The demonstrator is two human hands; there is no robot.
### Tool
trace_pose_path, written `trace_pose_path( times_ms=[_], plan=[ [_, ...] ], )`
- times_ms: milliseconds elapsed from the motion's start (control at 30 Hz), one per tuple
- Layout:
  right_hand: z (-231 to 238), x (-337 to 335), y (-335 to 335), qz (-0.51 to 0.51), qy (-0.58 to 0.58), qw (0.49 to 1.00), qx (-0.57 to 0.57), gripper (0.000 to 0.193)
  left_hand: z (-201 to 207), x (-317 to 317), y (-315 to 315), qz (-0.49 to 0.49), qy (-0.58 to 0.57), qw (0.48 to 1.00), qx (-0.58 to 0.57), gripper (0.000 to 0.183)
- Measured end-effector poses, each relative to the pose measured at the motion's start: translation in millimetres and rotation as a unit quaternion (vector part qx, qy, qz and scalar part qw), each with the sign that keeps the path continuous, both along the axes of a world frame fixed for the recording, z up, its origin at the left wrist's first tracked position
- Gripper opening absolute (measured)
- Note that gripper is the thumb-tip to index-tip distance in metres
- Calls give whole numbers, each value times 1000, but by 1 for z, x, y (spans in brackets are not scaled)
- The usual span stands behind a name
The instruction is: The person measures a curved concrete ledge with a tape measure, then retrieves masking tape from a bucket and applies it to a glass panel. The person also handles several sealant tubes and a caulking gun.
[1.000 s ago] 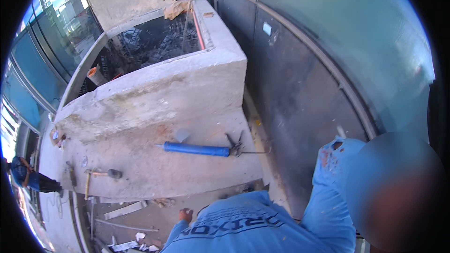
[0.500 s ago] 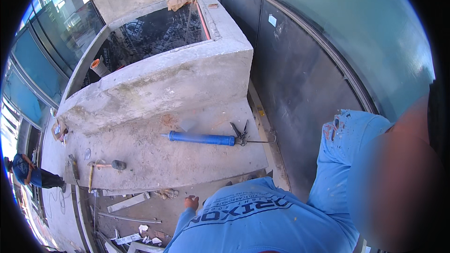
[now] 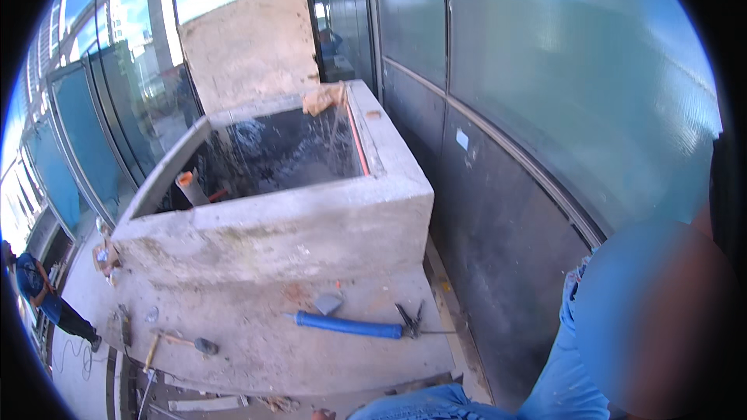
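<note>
Only a sliver of my left hand [image 3: 323, 414] shows at the bottom edge, beside my blue shirt [image 3: 420, 404]; its fingers are cut off. My right hand is out of view, and a large blurred blue and brown shape [image 3: 661, 319] covers the right side. Ahead, a blue caulking gun [image 3: 350, 325] lies on the concrete slab, its nozzle to the left. A grey flat piece [image 3: 328, 303] rests just behind its tube. Farther left lie a dark-headed mallet [image 3: 205, 346], a hammer with a wooden handle [image 3: 152, 352] and another slim tool [image 3: 124, 324].
A concrete box [image 3: 311, 214] with an open top stands ahead, holding a pale tube with an orange end [image 3: 187, 180]. Dark panels [image 3: 506, 210] line the right. A person [image 3: 47, 295] stands at far left. Debris and strips [image 3: 206, 404] lie below the slab's near edge.
My view has tilted up, so the box and tools sit lower in the picture. My left hand has almost left the frame at the bottom. The tools lie where they were.
</note>
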State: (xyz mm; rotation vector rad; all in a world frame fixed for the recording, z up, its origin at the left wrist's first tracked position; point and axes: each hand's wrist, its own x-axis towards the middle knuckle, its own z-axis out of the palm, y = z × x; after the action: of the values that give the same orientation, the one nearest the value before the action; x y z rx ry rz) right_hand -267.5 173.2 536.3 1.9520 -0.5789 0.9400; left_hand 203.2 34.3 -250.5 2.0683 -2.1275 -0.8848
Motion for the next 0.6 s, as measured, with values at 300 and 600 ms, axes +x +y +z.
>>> trace_pose_path(
  times_ms=[300, 600],
  plan=[
    [6, -5, 2, -50, -5, 999, -4, 85, 21, -19, -63, 38, 19, 998, 37, 52],
    [19, -14, -34, -54, 8, 998, 22, 87, -36, -16, 28, 40, 56, 993, 94, 53]
  ],
)
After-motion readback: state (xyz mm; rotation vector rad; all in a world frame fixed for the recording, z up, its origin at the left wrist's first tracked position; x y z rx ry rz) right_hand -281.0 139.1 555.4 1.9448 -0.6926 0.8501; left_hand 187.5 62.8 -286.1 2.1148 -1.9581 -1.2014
